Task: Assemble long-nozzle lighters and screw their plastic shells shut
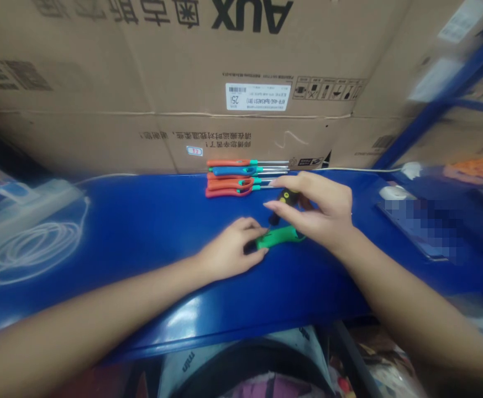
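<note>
My left hand (235, 249) pinches the left end of a green long-neck lighter (281, 236) lying on the blue shelf. Between the thumb and fingers of my right hand (318, 207) is a stubby black-and-yellow screwdriver (286, 200). It tilts downward, its lower end at the top side of the green lighter; its exact tip is too blurred to make out. Just behind my hands sits a row of orange, red and blue long-neck lighters (230, 184), their metal tubes pointing right.
A large cardboard box (175, 83) stands upright along the back. At left are a white power strip (38, 213) and a coiled white cable (38, 249). A dark flat device (415, 232), partly pixelated, lies at right beside a blue metal post (428, 88). The blue shelf's front edge (233, 338) is close to me.
</note>
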A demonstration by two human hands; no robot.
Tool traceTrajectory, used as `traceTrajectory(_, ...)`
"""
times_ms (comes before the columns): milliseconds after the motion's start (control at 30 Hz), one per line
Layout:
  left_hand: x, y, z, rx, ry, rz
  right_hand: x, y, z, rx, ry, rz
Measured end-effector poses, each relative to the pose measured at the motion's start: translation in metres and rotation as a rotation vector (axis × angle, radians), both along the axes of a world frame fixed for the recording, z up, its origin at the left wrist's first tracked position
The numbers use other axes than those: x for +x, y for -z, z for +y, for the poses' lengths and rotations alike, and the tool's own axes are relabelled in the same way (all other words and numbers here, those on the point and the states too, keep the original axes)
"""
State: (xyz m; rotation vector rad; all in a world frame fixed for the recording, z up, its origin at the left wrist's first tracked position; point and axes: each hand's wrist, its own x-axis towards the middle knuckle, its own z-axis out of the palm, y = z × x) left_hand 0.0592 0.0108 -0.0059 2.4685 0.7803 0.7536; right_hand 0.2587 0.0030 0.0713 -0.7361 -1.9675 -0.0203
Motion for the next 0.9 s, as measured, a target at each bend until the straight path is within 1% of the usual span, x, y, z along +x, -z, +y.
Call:
traceTrajectory(33,0.000,0.000,0.000,-0.001,0.001,-0.001,-0.001,0.000,0.000,0.068,0.038,-0.002)
traceTrajectory(67,0.000,0.000,0.000,0.000,0.004,-0.004,-0.001,0.000,0.000,0.088,0.042,-0.004)
traceTrajectory(100,0.000,0.000,0.000,0.002,0.008,-0.005,-0.002,0.000,-0.001,0.057,0.014,-0.004)
traceTrajectory(200,0.000,0.001,0.001,0.004,0.014,-0.006,-0.004,0.000,-0.002,-0.159,-0.120,-0.004)
traceTrajectory(233,-0.001,0.002,0.001,0.004,0.013,-0.006,-0.003,0.000,-0.002,-0.184,-0.132,-0.006)
traceTrajectory(267,-0.001,0.002,0.001,0.003,0.011,-0.006,-0.002,0.000,-0.001,-0.159,-0.110,-0.006)
traceTrajectory(367,-0.001,0.003,0.001,0.004,0.005,-0.007,0.001,0.001,0.001,0.052,0.024,-0.016)
traceTrajectory(400,-0.001,0.003,0.001,0.003,0.007,-0.008,0.002,0.001,0.002,0.081,0.033,-0.025)
traceTrajectory(433,-0.001,0.003,0.001,0.001,0.009,-0.008,0.002,0.002,0.003,0.064,0.010,-0.031)
traceTrajectory(533,-0.001,0.002,0.001,-0.006,0.011,0.000,0.003,0.006,0.009,-0.151,-0.130,-0.013)
traceTrajectory(567,0.000,0.002,0.001,-0.007,0.009,0.003,0.003,0.007,0.011,-0.198,-0.140,0.008)
traceTrajectory(600,0.000,0.001,0.001,-0.005,0.005,0.005,0.004,0.009,0.014,-0.204,-0.116,0.034)
traceTrajectory(633,0.000,0.001,0.001,-0.002,0.002,0.007,0.005,0.010,0.016,-0.164,-0.069,0.053)
traceTrajectory(700,0.000,0.001,0.001,0.000,0.001,0.010,0.008,0.013,0.019,-0.033,0.022,0.051)
traceTrajectory(733,0.000,0.001,0.001,-0.001,0.002,0.010,0.009,0.013,0.020,0.005,0.038,0.036)
traceTrajectory(767,0.000,0.001,0.001,-0.001,0.003,0.009,0.010,0.014,0.020,0.007,0.021,0.015)
traceTrajectory(800,0.000,0.001,0.001,-0.001,0.003,0.005,0.010,0.014,0.019,-0.028,-0.023,0.000)
traceTrajectory(900,0.000,0.002,0.001,0.007,0.003,-0.006,0.006,0.015,0.017,-0.216,-0.169,0.009)
